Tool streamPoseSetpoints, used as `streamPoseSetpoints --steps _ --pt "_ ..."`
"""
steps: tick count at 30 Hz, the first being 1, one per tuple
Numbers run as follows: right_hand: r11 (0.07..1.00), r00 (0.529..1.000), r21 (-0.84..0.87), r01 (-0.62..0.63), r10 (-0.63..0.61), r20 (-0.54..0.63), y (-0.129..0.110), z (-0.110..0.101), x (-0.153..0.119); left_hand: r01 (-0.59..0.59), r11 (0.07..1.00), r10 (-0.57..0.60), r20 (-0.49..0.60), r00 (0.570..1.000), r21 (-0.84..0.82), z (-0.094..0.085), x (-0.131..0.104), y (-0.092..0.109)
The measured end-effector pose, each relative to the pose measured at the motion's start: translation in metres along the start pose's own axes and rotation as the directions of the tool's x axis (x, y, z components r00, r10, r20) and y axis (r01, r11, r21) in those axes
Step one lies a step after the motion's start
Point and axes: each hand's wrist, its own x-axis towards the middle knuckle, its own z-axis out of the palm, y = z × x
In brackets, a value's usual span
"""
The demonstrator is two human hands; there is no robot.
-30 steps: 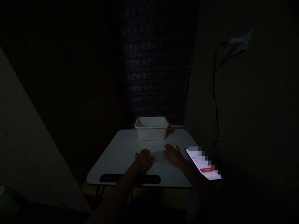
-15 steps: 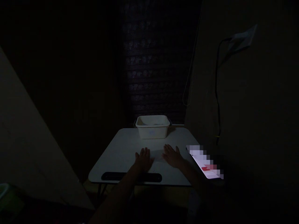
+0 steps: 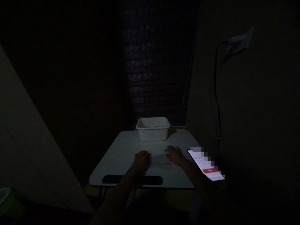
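A thin, see-through sheet, perhaps a plastic bag (image 3: 162, 162), lies flat on the white folding table (image 3: 112, 156) between my hands. At its left edge is my left hand (image 3: 141, 161), back up, with its fingers curled under; whatever they grip is hidden. On the other side, my right hand (image 3: 174, 155) rests palm down near the sheet's upper right corner, fingers stretched and slightly apart. Beyond both hands stands a white plastic tub (image 3: 153, 134) with side handles. Its contents are too dark to make out.
A lit phone (image 3: 206, 167) leans at the table's right edge. A dark slot (image 3: 110, 179) runs along the near edge. A black cable (image 3: 217, 103) hangs down the right wall from an outlet (image 3: 239, 42). Something green (image 3: 10, 203) is low at left. The room is very dark.
My left hand's fingers have gone from spread flat to curled. My right hand has shifted slightly right, its fingers still stretched. More of the clear sheet shows between them.
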Motion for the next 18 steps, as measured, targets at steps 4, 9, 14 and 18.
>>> streamPoseSetpoints --steps 4,9,14,18 --pt "0.998 1.000 0.055 -0.019 0.019 0.006 -0.020 -0.005 0.009 0.058 0.997 -0.057 0.034 0.998 -0.043 0.004 0.010 -0.004" --pt "0.997 0.998 0.067 -0.049 0.047 0.033 -0.023 -0.007 0.014 0.136 0.985 -0.132 0.037 0.991 -0.108 0.007 0.019 -0.006" --pt "0.993 0.999 0.116 -0.028 0.024 0.038 -0.020 -0.013 0.010 0.139 0.964 -0.135 0.029 0.990 -0.227 0.003 0.018 -0.006" --pt "0.987 0.998 0.162 -0.009 -0.001 0.059 -0.015 -0.017 0.001 0.120 0.870 -0.105 0.057 0.993 -0.478 0.003 0.015 -0.010"
